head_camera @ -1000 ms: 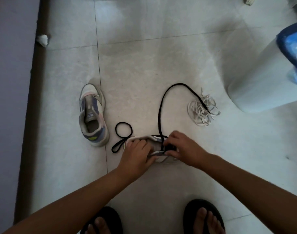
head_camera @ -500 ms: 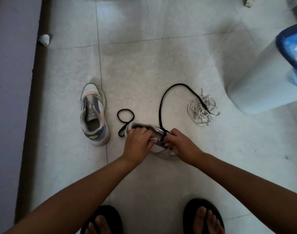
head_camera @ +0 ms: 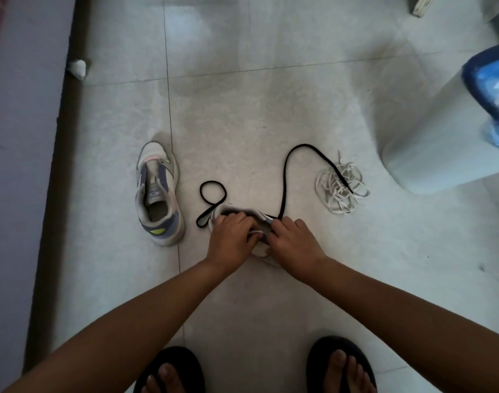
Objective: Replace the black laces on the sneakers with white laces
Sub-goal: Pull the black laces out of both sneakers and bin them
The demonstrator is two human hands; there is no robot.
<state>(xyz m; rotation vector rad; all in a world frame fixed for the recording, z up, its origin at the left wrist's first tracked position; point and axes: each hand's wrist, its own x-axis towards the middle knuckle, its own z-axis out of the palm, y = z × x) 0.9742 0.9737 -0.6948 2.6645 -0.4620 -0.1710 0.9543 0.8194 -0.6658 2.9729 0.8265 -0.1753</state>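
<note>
Both hands farther up the sneaker now.

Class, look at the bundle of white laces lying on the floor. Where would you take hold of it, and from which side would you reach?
Probably best to pinch the white laces from above at the dense middle of the tangle, where the strands cross. The bundle lies flat on the tiled floor, so no side offers purchase. The black lace tip lies across it, so lift gently or brush that aside first.

Left hand, right hand close together; fingers seemingly curled.
</note>
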